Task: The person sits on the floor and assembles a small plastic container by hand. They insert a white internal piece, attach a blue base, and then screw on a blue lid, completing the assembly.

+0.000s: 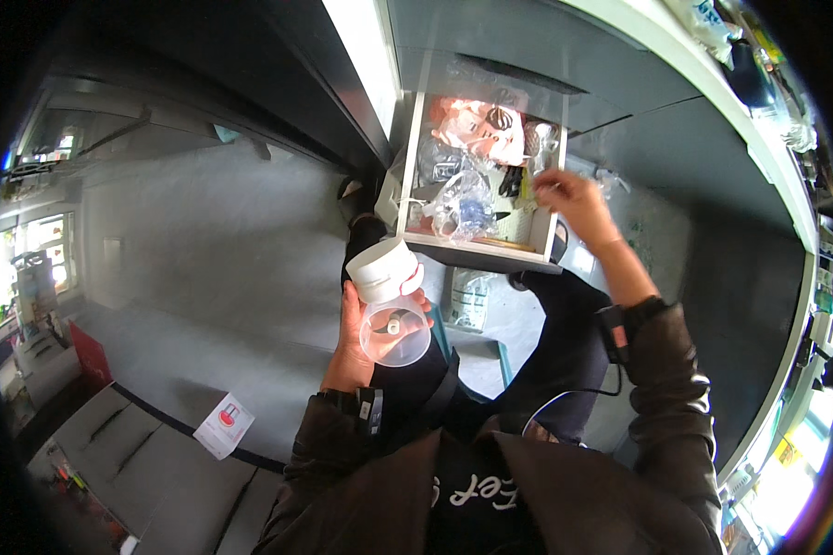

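Note:
Parts of a small white food chopper are in my left hand, which is closed around them. Its white round motor unit sits tilted at the top of the grip. Below it is the clear bowl, mouth toward me, with a blade and white hub visible inside. Over the right side of an open drawer is my right hand, fingers curled together; anything between them is too small to make out. Clear plastic bags and an orange-and-white bag lie in the drawer.
A white box with a red picture is at the lower left, by a grey cabinet. Under the drawer, a plastic-wrapped package stands on the floor between my legs. Dark cabinet fronts run along the right below a counter edge.

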A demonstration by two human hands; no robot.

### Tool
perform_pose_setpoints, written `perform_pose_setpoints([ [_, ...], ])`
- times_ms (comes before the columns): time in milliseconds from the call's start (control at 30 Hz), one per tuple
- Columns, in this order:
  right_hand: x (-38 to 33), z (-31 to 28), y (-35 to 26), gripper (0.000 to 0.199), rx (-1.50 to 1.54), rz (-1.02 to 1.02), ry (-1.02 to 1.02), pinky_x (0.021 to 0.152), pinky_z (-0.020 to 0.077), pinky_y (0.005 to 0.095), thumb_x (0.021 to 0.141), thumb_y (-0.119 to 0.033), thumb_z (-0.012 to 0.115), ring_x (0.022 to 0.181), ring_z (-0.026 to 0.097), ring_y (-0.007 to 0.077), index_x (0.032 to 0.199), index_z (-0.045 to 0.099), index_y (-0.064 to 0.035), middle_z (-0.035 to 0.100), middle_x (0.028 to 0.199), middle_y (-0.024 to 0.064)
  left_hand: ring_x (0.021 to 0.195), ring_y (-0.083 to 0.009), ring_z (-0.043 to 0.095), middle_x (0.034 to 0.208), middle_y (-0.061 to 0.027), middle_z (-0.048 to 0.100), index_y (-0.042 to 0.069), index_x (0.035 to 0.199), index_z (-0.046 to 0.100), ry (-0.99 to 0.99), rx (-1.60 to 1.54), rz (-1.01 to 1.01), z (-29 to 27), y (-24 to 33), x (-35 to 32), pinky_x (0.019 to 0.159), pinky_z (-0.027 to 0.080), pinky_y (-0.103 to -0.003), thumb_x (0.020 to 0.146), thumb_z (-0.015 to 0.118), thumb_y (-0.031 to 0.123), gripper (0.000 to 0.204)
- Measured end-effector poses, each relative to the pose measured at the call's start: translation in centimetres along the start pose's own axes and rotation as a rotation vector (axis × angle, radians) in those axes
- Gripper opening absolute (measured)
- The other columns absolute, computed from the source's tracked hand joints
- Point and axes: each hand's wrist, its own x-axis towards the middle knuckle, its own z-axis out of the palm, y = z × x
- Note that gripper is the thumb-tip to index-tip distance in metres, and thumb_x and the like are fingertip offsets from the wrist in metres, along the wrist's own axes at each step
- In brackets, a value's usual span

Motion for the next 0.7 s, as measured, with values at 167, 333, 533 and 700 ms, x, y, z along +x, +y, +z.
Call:
perform_pose_setpoints([
  [167, -0.9, 11.0, 9.2, 0.026, -0.074, 0.094, -0.131, 0.083, 0.0577, 0.0396, 0.087, -0.012, 0.071, 0.087, 0.075, 0.03, 0.112, 0.074, -0.0039, 0.076, 0.104, 0.0154, 0.115, -0.0381, 0.062, 0.12, -0.0224, 0.065, 0.003, 0.149, 0.047, -0.07, -0.156, -0.029, 0.6, 0.1, 0.3, 0.095, 0.053, -0.057, 0.085, 0.056, 0.086, 0.105],
  [333, 1.6, 17.6, 12.3, 0.039, -0.286, -0.176, -0.287, 0.096, 0.053, 0.0468, 0.09, -0.004, 0.061, 0.112, 0.067, 0.0371, 0.128, 0.063, -0.0095, 0.066, 0.129, 0.0142, 0.113, -0.0382, 0.062, 0.12, -0.0229, 0.064, 0.004, 0.152, 0.044, -0.076, -0.165, -0.057, 0.9, 0.6, 0.8, 0.094, 0.052, -0.057, 0.084, 0.057, 0.086, 0.107],
  [533, 3.6, 17.6, 15.3, 0.026, -0.717, 0.085, -0.407, 0.09, 0.0581, 0.0489, 0.096, -0.01, 0.056, 0.109, 0.071, 0.0389, 0.119, 0.067, -0.0073, 0.071, 0.119, 0.0193, 0.111, -0.0398, 0.063, 0.12, -0.0242, 0.064, 0.004, 0.153, 0.041, -0.099, -0.22, -0.073, 0.8, 0.7, 1.7, 0.09, 0.053, -0.06, 0.082, 0.057, 0.089, 0.112],
  [700, 2.4, 11.3, 17.7, 0.023, -0.877, 0.244, -0.364, 0.086, 0.0603, 0.0488, 0.095, -0.014, 0.056, 0.1, 0.075, 0.0384, 0.111, 0.071, -0.0058, 0.074, 0.108, 0.0218, 0.097, -0.04, 0.065, 0.107, -0.0232, 0.063, 0.008, 0.156, 0.037, 0.037, -0.118, -0.08, 1.0, 0.8, 1.8, 0.08, 0.055, -0.062, 0.079, 0.039, 0.098, 0.118],
])
